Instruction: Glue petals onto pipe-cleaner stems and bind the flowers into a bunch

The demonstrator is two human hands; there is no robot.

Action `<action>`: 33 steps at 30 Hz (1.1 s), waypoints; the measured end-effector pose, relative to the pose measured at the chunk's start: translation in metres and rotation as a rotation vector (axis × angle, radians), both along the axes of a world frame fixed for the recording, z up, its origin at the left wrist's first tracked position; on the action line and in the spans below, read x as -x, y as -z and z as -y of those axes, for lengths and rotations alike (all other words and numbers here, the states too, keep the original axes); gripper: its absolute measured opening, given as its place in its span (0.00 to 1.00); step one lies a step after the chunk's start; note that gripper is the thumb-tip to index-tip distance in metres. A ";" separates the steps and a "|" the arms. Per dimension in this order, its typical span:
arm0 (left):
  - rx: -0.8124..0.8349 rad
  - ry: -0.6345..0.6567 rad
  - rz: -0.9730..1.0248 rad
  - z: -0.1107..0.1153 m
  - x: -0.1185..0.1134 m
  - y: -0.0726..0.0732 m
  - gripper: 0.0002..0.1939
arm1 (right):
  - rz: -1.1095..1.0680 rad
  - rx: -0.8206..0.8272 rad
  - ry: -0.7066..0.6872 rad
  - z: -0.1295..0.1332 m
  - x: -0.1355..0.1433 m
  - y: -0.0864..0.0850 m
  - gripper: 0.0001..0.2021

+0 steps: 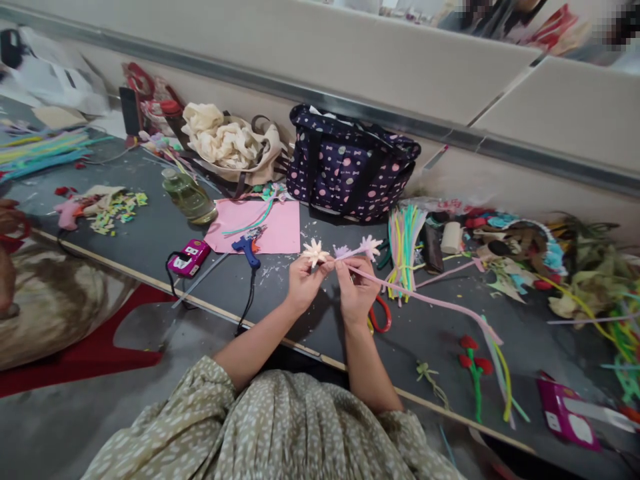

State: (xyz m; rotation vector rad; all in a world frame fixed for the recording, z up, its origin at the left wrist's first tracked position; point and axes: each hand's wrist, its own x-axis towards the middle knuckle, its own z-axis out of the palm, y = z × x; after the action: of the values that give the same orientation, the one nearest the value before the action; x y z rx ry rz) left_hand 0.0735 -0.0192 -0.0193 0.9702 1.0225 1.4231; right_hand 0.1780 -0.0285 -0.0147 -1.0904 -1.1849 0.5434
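Observation:
Over the dark table, my left hand pinches beneath a cream pipe-cleaner flower. Close beside it, my right hand is closed on a long pink pipe cleaner that trails off to the right. A pale lilac pipe-cleaner flower pokes up above my right fingers, and another small purple one shows between the hands. My fingertips nearly meet, and the stem ends there are hidden. Red-handled scissors lie partly behind my right wrist.
A blue glue gun rests by a pink sheet. Beyond stand a glass bottle and a navy bag. Bundled pipe cleaners, red flowers and a purple power strip lie right. Another person's hand shows left.

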 end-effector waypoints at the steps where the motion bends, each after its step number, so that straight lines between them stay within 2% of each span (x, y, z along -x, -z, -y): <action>1: -0.010 0.017 0.025 -0.001 0.000 0.001 0.08 | 0.022 0.004 0.000 -0.001 -0.001 0.000 0.03; 4: -0.023 0.071 0.071 -0.005 -0.001 0.006 0.08 | 0.068 0.036 -0.004 -0.003 -0.006 0.004 0.04; 9: 0.155 0.187 0.230 -0.012 0.001 0.017 0.10 | 0.034 0.084 -0.040 -0.012 -0.011 0.020 0.05; 13: 0.300 0.234 0.332 -0.016 0.005 0.028 0.13 | 0.137 0.080 -0.020 -0.021 -0.014 0.033 0.06; 17: 0.299 0.253 0.397 -0.020 0.008 0.035 0.14 | 0.225 0.094 -0.008 -0.021 -0.018 0.036 0.07; 22: 0.324 0.269 0.421 -0.026 0.011 0.039 0.15 | 0.111 0.130 0.067 -0.021 -0.027 0.040 0.12; 25: 0.348 0.268 0.414 -0.029 0.011 0.039 0.16 | -0.034 0.214 -0.103 -0.030 -0.029 0.050 0.20; 27: 0.355 0.255 0.401 -0.030 0.011 0.040 0.17 | -0.128 0.276 -0.231 -0.037 -0.029 0.058 0.21; 30: 0.355 0.234 0.367 -0.031 0.012 0.041 0.17 | -0.161 0.286 -0.241 -0.041 -0.028 0.066 0.20; 33: 0.341 0.281 0.322 -0.030 0.014 0.043 0.20 | -0.149 0.266 -0.196 -0.041 -0.027 0.069 0.18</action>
State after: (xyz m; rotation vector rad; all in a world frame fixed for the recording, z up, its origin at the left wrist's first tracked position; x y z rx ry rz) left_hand 0.0595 0.0112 -0.0628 0.5851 0.8173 1.0834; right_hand 0.2054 0.0123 -0.0840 -1.1405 -1.1154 0.9399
